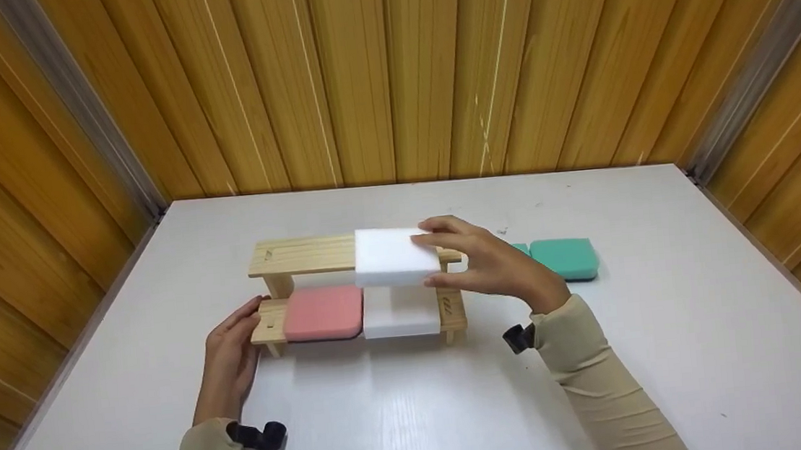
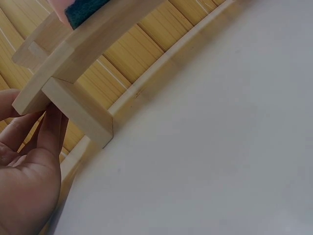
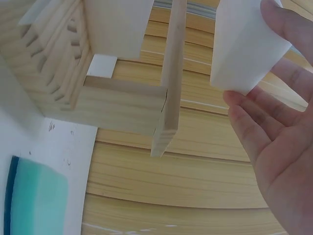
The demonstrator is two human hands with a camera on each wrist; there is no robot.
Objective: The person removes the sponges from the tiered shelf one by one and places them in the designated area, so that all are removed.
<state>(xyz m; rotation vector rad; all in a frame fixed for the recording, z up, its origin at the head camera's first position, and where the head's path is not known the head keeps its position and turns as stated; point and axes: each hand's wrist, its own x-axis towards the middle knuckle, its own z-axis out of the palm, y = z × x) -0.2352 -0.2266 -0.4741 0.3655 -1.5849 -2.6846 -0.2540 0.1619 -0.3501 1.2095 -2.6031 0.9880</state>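
Note:
My right hand (image 1: 479,258) pinches a white foam-like block (image 1: 394,254) by its right side. In the right wrist view this block (image 3: 244,46) is held clear of the upper board (image 3: 171,83), with a gap between them. My left hand (image 1: 230,349) grips the left end of the lower board of a two-tier wooden stand (image 1: 309,253); in the left wrist view its fingers (image 2: 51,129) reach beneath that end. On the lower board lie a pink sponge-like pad (image 1: 323,313) with a dark underside and, right beside it, a second white block (image 1: 401,315), partly covered by the held one.
Two teal pads lie on the white table (image 1: 417,412) right of the stand; one teal pad (image 1: 564,258) shows well, the other (image 1: 521,248) is mostly hidden behind the right hand. Wood-patterned panels (image 1: 387,74) rise behind the table and at both sides.

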